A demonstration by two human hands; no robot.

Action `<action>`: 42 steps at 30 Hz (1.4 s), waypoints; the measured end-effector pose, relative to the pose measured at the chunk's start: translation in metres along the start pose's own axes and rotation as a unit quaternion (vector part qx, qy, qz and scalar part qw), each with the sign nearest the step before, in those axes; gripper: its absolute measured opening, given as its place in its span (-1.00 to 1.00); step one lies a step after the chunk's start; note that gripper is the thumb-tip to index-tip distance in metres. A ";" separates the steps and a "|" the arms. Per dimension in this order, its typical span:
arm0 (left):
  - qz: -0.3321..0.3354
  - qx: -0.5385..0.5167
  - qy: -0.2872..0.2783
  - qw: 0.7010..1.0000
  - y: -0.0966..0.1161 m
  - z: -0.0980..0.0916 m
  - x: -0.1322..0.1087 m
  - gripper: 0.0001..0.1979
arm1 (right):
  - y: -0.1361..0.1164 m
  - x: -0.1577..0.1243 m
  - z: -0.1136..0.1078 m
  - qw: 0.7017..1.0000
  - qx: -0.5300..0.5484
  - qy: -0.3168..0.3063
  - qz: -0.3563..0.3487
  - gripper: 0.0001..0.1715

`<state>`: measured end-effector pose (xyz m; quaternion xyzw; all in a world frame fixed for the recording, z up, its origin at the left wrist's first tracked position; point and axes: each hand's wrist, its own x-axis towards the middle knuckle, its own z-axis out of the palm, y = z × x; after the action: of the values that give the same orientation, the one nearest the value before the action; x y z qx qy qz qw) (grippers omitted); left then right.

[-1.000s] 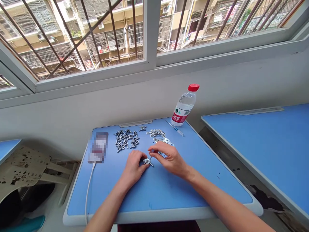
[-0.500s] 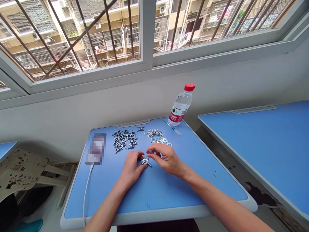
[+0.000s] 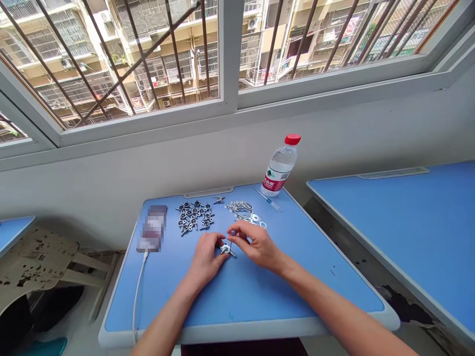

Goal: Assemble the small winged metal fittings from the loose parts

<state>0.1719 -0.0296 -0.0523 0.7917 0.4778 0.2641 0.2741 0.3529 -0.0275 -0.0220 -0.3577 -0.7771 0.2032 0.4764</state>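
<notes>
Near the front of the blue table (image 3: 237,306), the left hand (image 3: 205,259) and the right hand (image 3: 256,244) are close together, with their fingers almost meeting around a small metal fitting (image 3: 225,249) just above the table top. The left hand's fingers press against the fitting from its left side. The right hand's fingertips (image 3: 237,228) pinch a thin pin (image 3: 230,241) with a dark bluish head, upright above the fitting; whether the pin is seated in it is too small to tell. Just beyond the hands lies a tight cluster of similar cross-shaped metal fittings (image 3: 193,216), with one more fitting (image 3: 218,200) slightly apart from it. To the right of these are a row of metal clips (image 3: 239,205) and several flat washers (image 3: 255,217). A blurred phone (image 3: 152,228) lies at the table's left side, its white cable (image 3: 138,291) running over the near edge. A water bottle with a red cap (image 3: 280,165) stands at the far corner, a slim clear tube (image 3: 267,199) lying just beside it. A second blue table (image 3: 389,237) stands to the right, a stained chair (image 3: 40,252) to the left, and a barred window (image 3: 111,59) above.
</notes>
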 end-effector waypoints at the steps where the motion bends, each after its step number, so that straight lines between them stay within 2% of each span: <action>1: 0.003 0.001 0.000 1.000 0.000 0.000 0.000 -0.72 | 0.001 0.000 0.000 1.000 0.000 0.002 -0.004 -0.91; 7: 0.009 0.001 -0.005 1.000 0.002 0.001 0.005 -0.68 | 0.007 0.000 -0.001 0.999 0.004 0.026 -0.025 -0.86; 13: 0.021 0.017 -0.039 0.999 -0.003 -0.003 0.015 -0.67 | 0.010 0.000 -0.003 0.999 -0.001 0.029 -0.032 -0.76; 17: 0.068 0.027 -0.067 0.995 -0.008 -0.007 0.022 -0.77 | 0.014 0.001 -0.004 0.999 -0.015 0.031 -0.041 -0.74; 21: 0.086 0.031 -0.070 0.993 -0.010 -0.010 0.023 -0.86 | 0.013 0.002 -0.007 0.999 -0.013 0.019 -0.037 -0.74; 30: 0.075 0.005 -0.117 0.990 -0.005 -0.019 0.025 -0.85 | 0.007 0.004 -0.015 0.999 0.008 0.003 -0.034 -0.72; 42: 0.067 -0.030 -0.136 0.988 -0.007 -0.023 0.029 -0.83 | 0.006 0.005 -0.017 0.999 -0.015 -0.008 -0.052 -0.73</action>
<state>0.1632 0.0032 -0.0359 0.8418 0.3742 0.1858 0.3417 0.3689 -0.0201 -0.0149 -0.3225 -0.8012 0.1697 0.4747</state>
